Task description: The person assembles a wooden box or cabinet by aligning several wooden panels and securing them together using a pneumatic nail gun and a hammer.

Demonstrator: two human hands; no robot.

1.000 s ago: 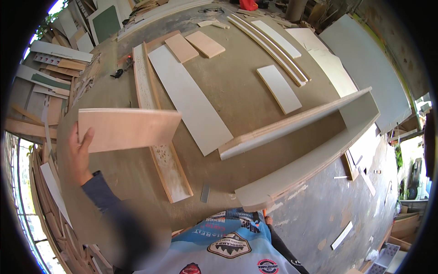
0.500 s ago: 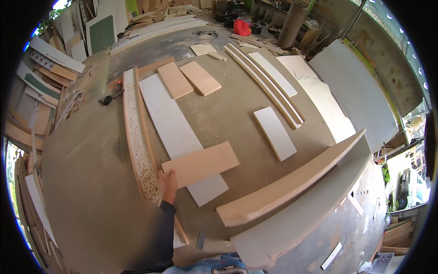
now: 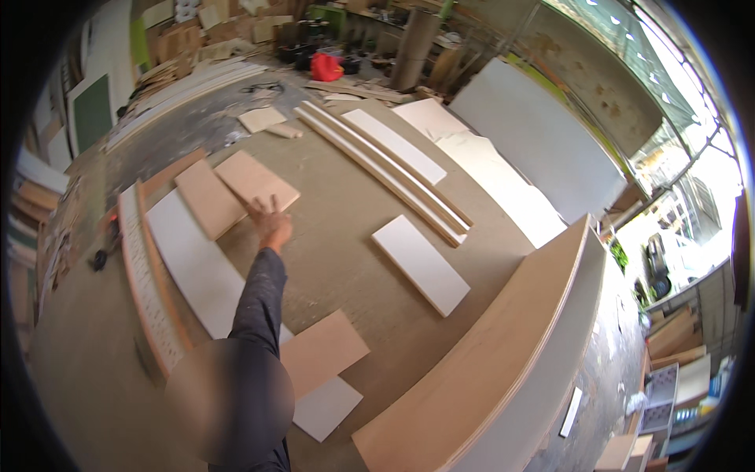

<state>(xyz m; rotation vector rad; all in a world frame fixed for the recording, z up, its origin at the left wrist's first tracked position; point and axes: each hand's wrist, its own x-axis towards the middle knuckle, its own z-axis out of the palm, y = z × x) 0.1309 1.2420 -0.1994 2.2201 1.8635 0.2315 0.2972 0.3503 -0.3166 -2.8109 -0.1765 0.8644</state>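
Observation:
My left hand (image 3: 271,224) reaches forward with its fingers spread over the near end of a bare wooden board (image 3: 259,179); whether the fingertips touch it I cannot tell. Close beside that board, on its left, lies a second wooden board (image 3: 208,197). A third one (image 3: 326,352) rests across the near end of a long white panel (image 3: 193,248), partly behind my dark sleeve. A blurred patch covers part of my forearm. My right hand is out of view.
Right of my arm lies a short white board (image 3: 421,263), with long narrow strips (image 3: 385,169) beyond it. A large wooden panel piece (image 3: 487,330) stands on edge at the near right. On the left runs a long speckled strip (image 3: 145,267).
My left hand has let go of the board on the long white panel and moved forward to another board. The whole view has swung, so things sit further left.

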